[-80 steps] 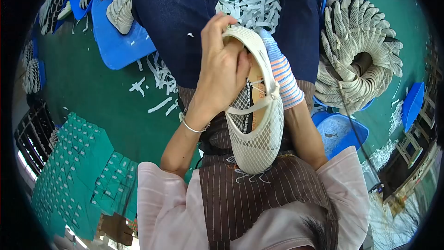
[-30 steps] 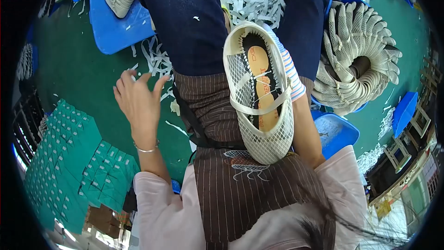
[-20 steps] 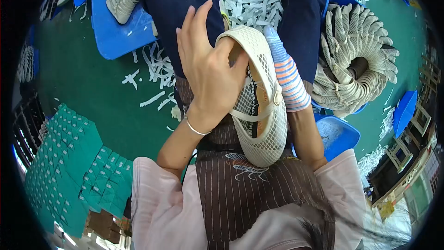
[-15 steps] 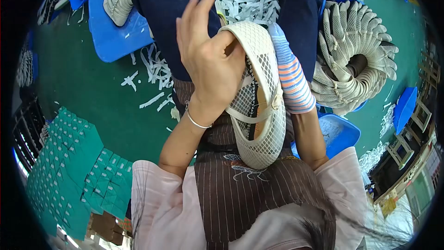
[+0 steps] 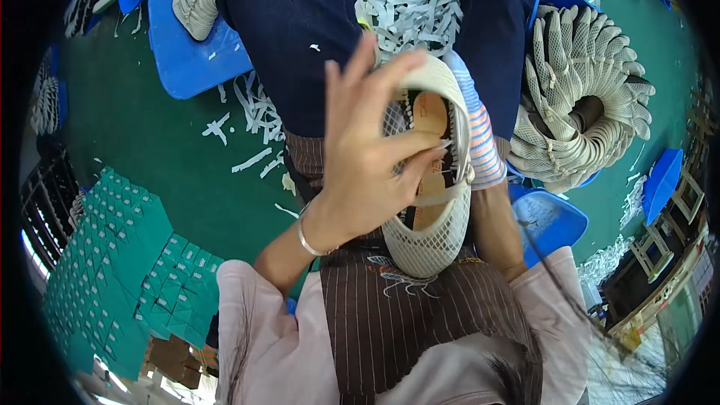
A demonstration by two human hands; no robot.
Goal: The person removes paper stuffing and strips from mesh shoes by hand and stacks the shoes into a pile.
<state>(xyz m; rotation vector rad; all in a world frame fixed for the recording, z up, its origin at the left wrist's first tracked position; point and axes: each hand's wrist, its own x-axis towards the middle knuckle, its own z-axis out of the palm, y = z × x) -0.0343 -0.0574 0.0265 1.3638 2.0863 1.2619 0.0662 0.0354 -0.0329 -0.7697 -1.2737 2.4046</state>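
A cream mesh shoe (image 5: 429, 246) with a strap, dark lining and tan insole lies sole-down over my lap, toe towards my body. My right hand (image 5: 478, 127), covered by a striped blue, white and orange sock-like sleeve, holds it from the right side and below; its fingers are partly hidden by the shoe. Over the shoe's opening is my left hand (image 5: 375, 142), wearing a bracelet. Its thumb and forefinger are pinched together above the insole, the other fingers raised and blurred. What they pinch is too small to make out.
White paper strips (image 5: 420, 7) lie on the green floor between my legs. A blue tub (image 5: 536, 11) at right holds a ring of mesh shoes (image 5: 592, 67). Another blue tub (image 5: 176, 67) stands at left, near green boxes (image 5: 105, 262).
My left hand has moved right from the shoe's heel edge to above the insole, its thumb and forefinger now pinched. The shoe has turned so that more of its insole shows.
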